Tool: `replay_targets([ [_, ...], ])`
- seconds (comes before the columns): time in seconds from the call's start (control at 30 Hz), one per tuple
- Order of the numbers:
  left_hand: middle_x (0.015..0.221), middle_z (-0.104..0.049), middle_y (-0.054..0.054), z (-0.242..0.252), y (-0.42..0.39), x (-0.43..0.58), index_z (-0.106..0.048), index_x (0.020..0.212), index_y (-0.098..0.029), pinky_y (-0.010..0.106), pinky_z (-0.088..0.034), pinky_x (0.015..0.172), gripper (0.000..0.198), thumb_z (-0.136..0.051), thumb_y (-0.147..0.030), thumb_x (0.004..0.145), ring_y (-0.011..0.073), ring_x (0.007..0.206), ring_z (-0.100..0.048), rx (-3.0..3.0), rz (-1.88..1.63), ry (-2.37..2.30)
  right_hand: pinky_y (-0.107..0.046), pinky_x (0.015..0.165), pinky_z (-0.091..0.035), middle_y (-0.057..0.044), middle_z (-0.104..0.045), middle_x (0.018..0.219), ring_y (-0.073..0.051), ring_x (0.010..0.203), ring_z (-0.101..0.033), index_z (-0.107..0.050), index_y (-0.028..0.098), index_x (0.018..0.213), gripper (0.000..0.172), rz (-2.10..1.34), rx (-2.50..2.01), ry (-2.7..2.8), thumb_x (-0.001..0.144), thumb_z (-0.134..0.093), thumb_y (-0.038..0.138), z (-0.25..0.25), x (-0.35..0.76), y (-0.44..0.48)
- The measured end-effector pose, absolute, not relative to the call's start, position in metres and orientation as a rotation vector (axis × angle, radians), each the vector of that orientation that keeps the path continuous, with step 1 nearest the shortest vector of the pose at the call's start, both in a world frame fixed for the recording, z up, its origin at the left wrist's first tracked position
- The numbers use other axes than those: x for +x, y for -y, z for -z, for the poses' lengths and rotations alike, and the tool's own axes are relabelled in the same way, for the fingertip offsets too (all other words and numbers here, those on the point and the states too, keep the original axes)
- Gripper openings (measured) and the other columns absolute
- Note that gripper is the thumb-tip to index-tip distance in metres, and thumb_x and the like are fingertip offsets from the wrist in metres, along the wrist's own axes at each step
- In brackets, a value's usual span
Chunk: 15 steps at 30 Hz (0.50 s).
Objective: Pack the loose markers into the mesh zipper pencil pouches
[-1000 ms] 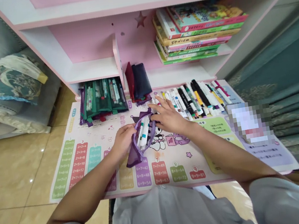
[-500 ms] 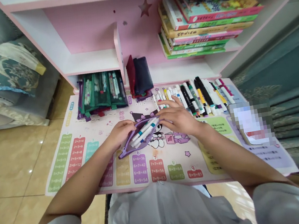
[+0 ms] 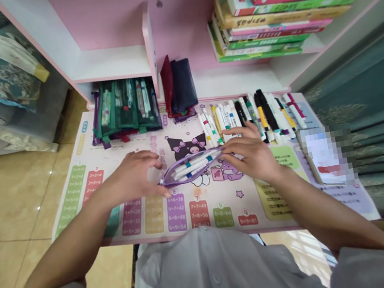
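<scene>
A purple zip pouch (image 3: pixel 174 182) lies on the desk mat with its mouth gaping. Inside it are several white markers (image 3: pixel 192 165) with blue-green bands. My right hand (image 3: pixel 252 153) pinches the pouch's right end between thumb and fingers. At the left end, my left hand (image 3: pixel 136 175) has its fingers and thumb spread apart, the thumb close to the zip's corner; whether it touches the pouch is hard to tell. Beyond my right hand, a row of loose markers (image 3: pixel 264 114) in white, black, yellow and green lies along the mat.
Green mesh pouches (image 3: pixel 123 109) holding markers sit at the back left. Dark blue and red pouches (image 3: pixel 182 84) lie beside the shelf divider (image 3: pixel 149 48). Stacked books (image 3: pixel 277 16) fill the right shelf. A phone (image 3: pixel 323 156) rests at the mat's right side.
My left hand has let go of the pouch's upper edge and moved left, fingers spreading. The pouch has turned flatter, its right end moving right with my right hand. The view has tilted down slightly.
</scene>
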<state>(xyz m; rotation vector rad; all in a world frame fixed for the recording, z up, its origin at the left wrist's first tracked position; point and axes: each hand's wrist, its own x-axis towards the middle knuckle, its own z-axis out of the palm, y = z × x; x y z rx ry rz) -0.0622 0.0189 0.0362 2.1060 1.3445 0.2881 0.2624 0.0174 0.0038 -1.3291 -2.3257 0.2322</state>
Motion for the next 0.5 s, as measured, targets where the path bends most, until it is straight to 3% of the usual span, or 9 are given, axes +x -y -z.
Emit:
replay_targets([
  [0.17,0.111,-0.072,0.005,-0.021,-0.006,-0.070,-0.071,0.071,-0.024,0.050,-0.036,0.109,0.019,-0.078,-0.041,0.065,0.0309,0.114,-0.062,2.147,-0.337,-1.397,-0.051,0.119,-0.024,0.000,-0.077,0.082,-0.026,0.115,-0.063,-0.070,0.030,0.068,0.030,-0.223,-1.411,2.311,0.091,-0.056,0.042,-0.003,0.266,-0.005],
  [0.33,0.112,-0.073,0.005,-0.016,-0.009,-0.059,-0.074,0.082,-0.023,0.053,-0.031,0.111,0.017,-0.073,-0.039,0.076,0.0293,0.116,-0.062,2.151,-0.563,-1.426,-0.056,0.114,-0.031,-0.003,-0.076,0.078,-0.028,0.108,-0.065,-0.070,0.028,0.065,0.032,-0.126,-1.382,2.230,0.090,-0.057,0.042,0.002,0.273,0.000],
  [0.5,0.115,-0.072,0.005,-0.006,-0.012,-0.052,-0.073,0.081,-0.023,0.059,-0.023,0.113,0.013,-0.072,-0.036,0.080,0.0308,0.124,-0.058,2.180,-0.605,-1.429,-0.056,0.105,-0.041,-0.004,-0.076,0.084,-0.030,0.110,-0.065,-0.071,0.026,0.068,0.024,-0.106,-1.368,2.203,0.086,-0.063,0.040,0.006,0.275,-0.001],
])
